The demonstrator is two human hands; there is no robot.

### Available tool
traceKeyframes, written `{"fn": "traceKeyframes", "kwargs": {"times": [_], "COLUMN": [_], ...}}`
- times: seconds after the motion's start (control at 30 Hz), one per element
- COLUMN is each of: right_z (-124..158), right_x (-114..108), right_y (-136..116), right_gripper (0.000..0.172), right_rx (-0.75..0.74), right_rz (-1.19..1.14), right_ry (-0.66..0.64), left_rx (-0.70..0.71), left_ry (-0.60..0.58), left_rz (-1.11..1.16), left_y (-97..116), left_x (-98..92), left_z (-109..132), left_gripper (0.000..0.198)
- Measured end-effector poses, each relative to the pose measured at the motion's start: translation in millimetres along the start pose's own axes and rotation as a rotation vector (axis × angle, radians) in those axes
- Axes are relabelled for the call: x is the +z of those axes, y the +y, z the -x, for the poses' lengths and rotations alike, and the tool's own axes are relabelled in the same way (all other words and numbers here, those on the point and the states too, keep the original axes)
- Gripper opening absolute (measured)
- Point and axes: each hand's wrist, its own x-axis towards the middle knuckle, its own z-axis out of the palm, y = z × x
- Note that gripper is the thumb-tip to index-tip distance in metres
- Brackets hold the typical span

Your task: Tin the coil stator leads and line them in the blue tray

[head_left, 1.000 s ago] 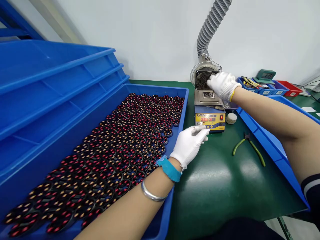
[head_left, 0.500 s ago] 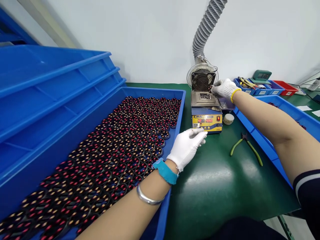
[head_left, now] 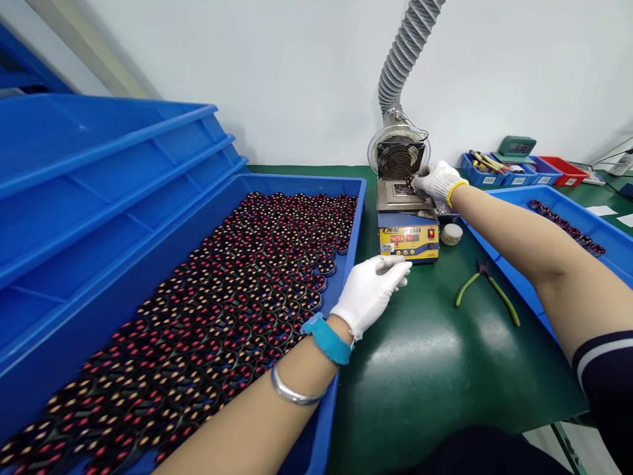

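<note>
Many round dark coils filling left blue plastic tray, fewer in right tray | white-gloved right hand pinching one at steel-topped heater | left hand hovering apart, grip unclear

- I see round black-and-red parts inside the long blue plastic tray, left.
- Right of it (from my remote feed), a boxy blue-and-yellow metal unit.
- Green-handled metal pliers lie nearer, farther right.

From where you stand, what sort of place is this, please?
Likely a factory's green-topped workbench: a blue plastic tray of round red-and-copper-spotted parts, a yellow-fronted metal heating unit, and a ribbed grey hose.
</note>
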Motion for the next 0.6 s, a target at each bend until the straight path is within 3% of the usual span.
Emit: {"fn": "traceKeyframes", "kwargs": {"times": [0.27,0.47,0.53,0.6], "right_z": [-5,1,2,4], "right_x": [-3,0,-3,-11], "right_y": [2,3,3,8], "right_gripper": [0.028,0.022,0.023,0.027], "right_rx": [0.036,0.025,0.045,0.075], "right_rz": [-0.059,-0.093,-0.177,-0.306], "right_ry": [0.004,0.012,0.022,0.036], "left_rx": [0.006,0.037,0.118,0.228], "left_ry": [-0.005,-0.001,0.058,0.204], "left_rz": [-0.008,-0.054,-0.147,-0.313], "left_y": [-1,-2,3,11], "left_x": [-0.9,0.3,-2.9,-12.6], "left_z": [-2,1,1,0], "left_gripper": [0.034,0.039,0.039,0.038]}}
